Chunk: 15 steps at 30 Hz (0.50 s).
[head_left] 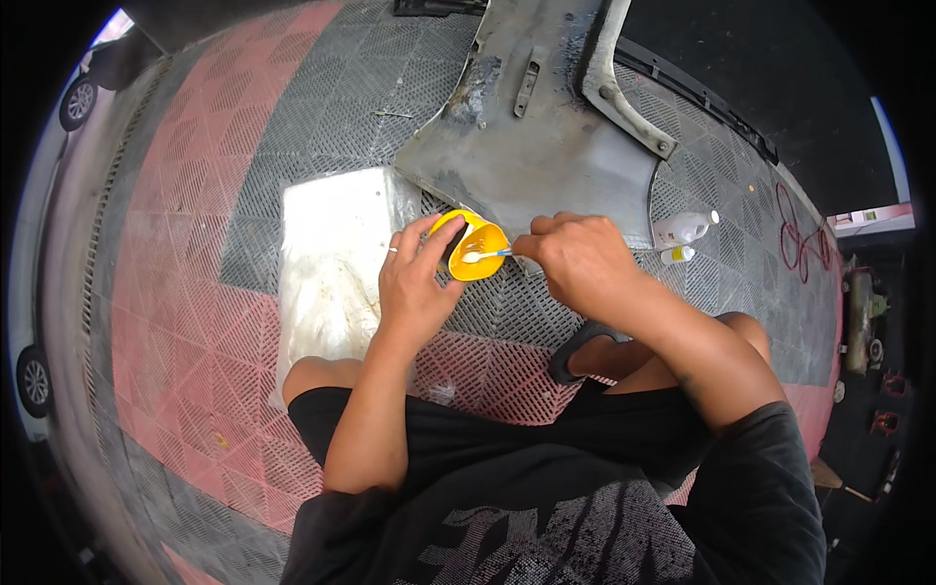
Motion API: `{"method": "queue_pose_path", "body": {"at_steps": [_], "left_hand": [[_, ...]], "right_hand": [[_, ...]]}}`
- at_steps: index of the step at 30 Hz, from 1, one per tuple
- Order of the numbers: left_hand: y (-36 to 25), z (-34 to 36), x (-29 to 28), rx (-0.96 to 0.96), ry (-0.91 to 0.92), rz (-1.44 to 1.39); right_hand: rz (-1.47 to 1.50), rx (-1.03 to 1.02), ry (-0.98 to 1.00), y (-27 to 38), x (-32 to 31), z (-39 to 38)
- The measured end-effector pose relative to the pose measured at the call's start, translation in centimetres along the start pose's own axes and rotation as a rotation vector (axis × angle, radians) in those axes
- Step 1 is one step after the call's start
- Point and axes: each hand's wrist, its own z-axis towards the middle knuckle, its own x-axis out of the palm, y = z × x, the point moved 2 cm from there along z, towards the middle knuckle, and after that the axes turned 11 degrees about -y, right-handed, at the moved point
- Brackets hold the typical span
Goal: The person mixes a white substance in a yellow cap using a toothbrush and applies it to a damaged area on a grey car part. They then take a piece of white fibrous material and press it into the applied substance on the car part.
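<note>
My left hand [414, 271] grips a yellow cup [485, 263] tilted toward me, with a dark patch on its left part. My right hand [575, 255] is closed on a thin white-and-blue stick [495, 253], whose white-coated end is inside the cup. Just beyond both hands lies a large grey car body panel [526, 166] with worn, patchy paint. A white sheet wrapped in clear plastic [331, 224] lies on the floor left of the cup, partly behind my left forearm.
A white jug [682, 230] and small bottle [678, 254] sit right of the panel on grey and pink grated flooring [195, 273]. A red hose [799, 234], assorted tools and a dark trim strip [712, 102] lie farther right. Car wheels [78, 102] show at left.
</note>
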Motion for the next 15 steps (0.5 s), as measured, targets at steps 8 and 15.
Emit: {"method": "queue_pose_path", "body": {"at_steps": [8, 15], "left_hand": [[0.1, -0.2, -0.2, -0.042, 0.017, 0.020], [0.8, -0.2, -1.1, -0.053, 0.001, 0.084]], "right_hand": [[0.029, -0.041, -0.021, 1.2, 0.5, 0.3], [0.046, -0.037, -0.084, 1.4, -1.7, 1.2]]}}
